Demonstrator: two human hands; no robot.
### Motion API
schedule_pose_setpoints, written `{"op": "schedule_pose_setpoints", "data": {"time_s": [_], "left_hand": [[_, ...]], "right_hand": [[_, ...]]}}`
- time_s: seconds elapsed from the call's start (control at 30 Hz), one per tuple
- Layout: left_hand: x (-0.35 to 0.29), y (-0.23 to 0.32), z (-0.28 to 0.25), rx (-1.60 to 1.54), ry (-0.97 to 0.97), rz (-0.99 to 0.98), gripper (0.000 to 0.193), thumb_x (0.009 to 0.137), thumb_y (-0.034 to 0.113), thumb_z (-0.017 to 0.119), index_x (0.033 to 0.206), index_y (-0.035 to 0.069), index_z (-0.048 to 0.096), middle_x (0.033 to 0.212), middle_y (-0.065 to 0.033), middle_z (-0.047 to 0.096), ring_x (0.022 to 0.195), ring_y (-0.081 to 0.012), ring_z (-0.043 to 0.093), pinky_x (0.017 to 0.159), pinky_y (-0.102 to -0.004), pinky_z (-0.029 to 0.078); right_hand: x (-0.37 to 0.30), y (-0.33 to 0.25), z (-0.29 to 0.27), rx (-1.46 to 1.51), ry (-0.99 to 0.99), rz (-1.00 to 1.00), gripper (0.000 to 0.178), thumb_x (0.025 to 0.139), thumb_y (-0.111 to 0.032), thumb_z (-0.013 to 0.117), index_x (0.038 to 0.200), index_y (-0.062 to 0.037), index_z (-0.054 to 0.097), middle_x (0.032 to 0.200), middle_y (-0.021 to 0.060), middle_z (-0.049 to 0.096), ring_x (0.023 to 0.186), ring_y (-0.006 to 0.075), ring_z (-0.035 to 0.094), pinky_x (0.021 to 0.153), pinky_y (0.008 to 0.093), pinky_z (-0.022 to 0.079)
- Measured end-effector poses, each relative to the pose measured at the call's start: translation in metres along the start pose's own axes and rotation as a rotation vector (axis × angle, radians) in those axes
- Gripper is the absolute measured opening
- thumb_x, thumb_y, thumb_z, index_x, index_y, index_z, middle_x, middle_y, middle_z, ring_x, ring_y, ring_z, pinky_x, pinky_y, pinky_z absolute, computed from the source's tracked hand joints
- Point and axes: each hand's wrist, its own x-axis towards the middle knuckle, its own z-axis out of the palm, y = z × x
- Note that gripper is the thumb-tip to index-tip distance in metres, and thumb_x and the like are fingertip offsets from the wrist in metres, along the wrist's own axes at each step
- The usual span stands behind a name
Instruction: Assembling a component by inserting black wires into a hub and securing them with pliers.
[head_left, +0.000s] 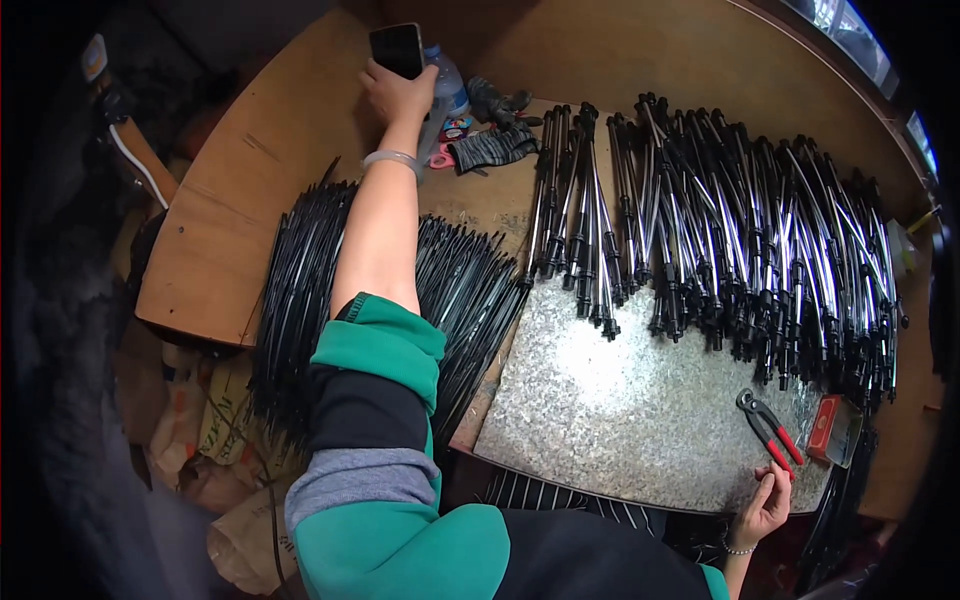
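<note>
Holding the phone (398, 50) at its lower end, your left hand (400, 97) is beyond the stone board (580, 440), to its left. Your right hand (762, 508) is at the board's near right edge, by the pincers (787, 444) lying on it; whether it grips them, I cannot tell.

My remote camera looks down on a brown wooden table (213, 245) carrying a speckled grey slab (600, 430). Thin black strips (465, 295) lie left; black-and-silver rods (765, 235) heap far right. Red-handled pincers (764, 420) and a small red box (823, 425) sit near right.
</note>
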Motion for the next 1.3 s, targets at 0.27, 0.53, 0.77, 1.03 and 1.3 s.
{"op": "schedule_pose_setpoints", "data": {"time_s": [0.27,0.53,0.77,1.03,1.3], "left_hand": [[-0.040,0.033,-0.019,-0.155,0.020,0.039,0.085,0.056,0.029,0.075,0.122,-0.004,0.031,0.115,-0.0207,0.040,0.103,-0.0389,0.047,0.088,-0.0446,0.042],[-0.038,0.009,0.004,-0.039,-0.001,0.068,0.089,0.057,0.032,0.078,0.123,-0.005,0.031,0.118,-0.0232,0.039,0.106,-0.0392,0.046,0.090,-0.0429,0.041],[-0.030,-0.009,0.044,-0.040,-0.065,-0.017,0.084,0.054,0.028,0.081,0.115,-0.002,0.032,0.113,-0.0212,0.043,0.103,-0.0379,0.048,0.086,-0.0432,0.044],[-0.026,-0.016,0.072,0.034,-0.150,-0.151,0.094,0.055,0.031,0.081,0.125,0.000,0.026,0.118,-0.0236,0.042,0.104,-0.0356,0.049,0.088,-0.0415,0.044],[-0.055,0.042,0.027,0.239,-0.481,-0.214,0.094,0.067,0.033,0.074,0.134,0.005,0.015,0.130,-0.0242,0.032,0.120,-0.0355,0.037,0.097,-0.0471,0.035]], "right_hand": [[-0.007,-0.002,-0.006,0.059,-0.046,-0.028,0.015,0.090,0.001,0.045,0.100,0.0056,0.055,0.084,0.0085,0.054,0.076,0.0141,0.052,0.071,0.0246,0.045],[-0.009,0.007,-0.011,0.038,-0.053,0.008,0.017,0.091,-0.003,0.046,0.103,0.0050,0.056,0.086,0.0064,0.056,0.078,0.0117,0.053,0.073,0.0230,0.044],[-0.004,0.011,-0.001,-0.036,-0.067,0.023,0.017,0.091,-0.003,0.047,0.102,0.0048,0.056,0.085,0.0062,0.056,0.078,0.0117,0.053,0.071,0.0225,0.043],[0.001,0.004,0.003,-0.103,-0.057,0.051,0.014,0.089,0.002,0.046,0.099,0.0053,0.056,0.082,0.0092,0.054,0.073,0.0145,0.053,0.068,0.0242,0.045],[-0.002,0.005,-0.006,-0.036,-0.025,0.051,0.016,0.089,0.001,0.046,0.100,0.0054,0.056,0.082,0.0093,0.056,0.075,0.0144,0.055,0.068,0.0239,0.045]]}}
